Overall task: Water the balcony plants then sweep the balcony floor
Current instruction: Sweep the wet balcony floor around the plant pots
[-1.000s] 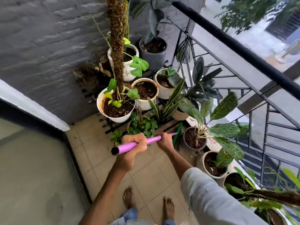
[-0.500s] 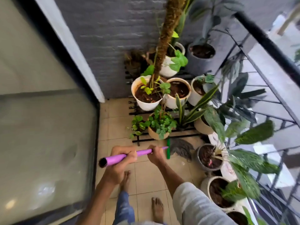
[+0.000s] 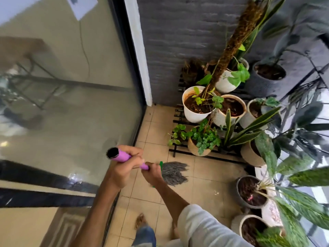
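Both hands grip a purple mop handle
Left hand (image 3: 122, 168) wraps the handle (image 3: 121, 156) near its top, right hand (image 3: 153, 172) lower, hiding the shaft; grey mop head (image 3: 173, 172) lies on tiled floor (image 3: 204, 177) near about nine blurred potted plants (image 3: 203, 138)

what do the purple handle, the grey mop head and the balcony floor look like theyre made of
Purple handle: likely plastic or coated metal tube, smooth with a slight sheen, open hollow end.
Grey mop head: soft yarn, probably cotton or synthetic; loose matte strands fan out on the floor.
Balcony floor: beige ceramic-looking tiles, semi-gloss, with visible grout lines.
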